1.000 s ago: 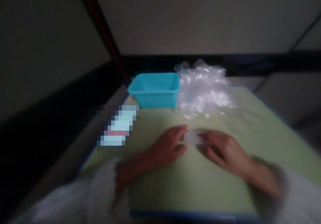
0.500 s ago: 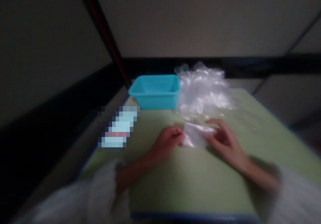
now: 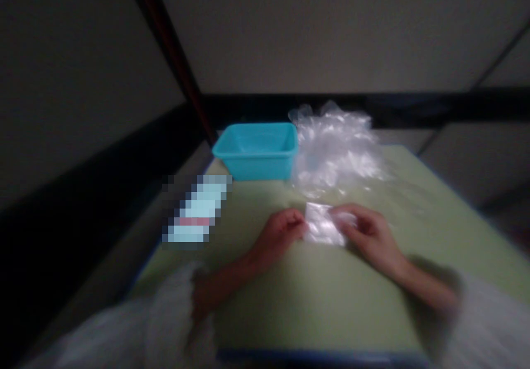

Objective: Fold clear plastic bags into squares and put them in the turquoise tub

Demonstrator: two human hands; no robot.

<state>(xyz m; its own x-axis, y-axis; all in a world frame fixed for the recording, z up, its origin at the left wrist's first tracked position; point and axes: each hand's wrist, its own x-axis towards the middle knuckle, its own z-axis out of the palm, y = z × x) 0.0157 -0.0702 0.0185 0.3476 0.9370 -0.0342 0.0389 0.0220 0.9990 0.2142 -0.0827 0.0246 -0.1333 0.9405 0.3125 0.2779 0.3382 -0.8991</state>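
Plastic (image 3: pixel 321 229) blurs, partly hidden by right hand (image 3: pixel 370 236).

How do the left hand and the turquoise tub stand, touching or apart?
Apart: the head view shows green tabletop between the left hand and the turquoise tub.

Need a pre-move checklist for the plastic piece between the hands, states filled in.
1. Left hand on the plastic piece: ok, fingertips at its left edge.
2. Right hand on the piece: ok, touching its right side.
3. Right-hand pinch firm: cannot tell, blurred.
4. Blue basin upright: ok, beyond the hands.
5. Clear plastic pile separate from the basin: cannot tell, they overlap in view.
6. Sharp view of the piece: not ok, blur and glare.
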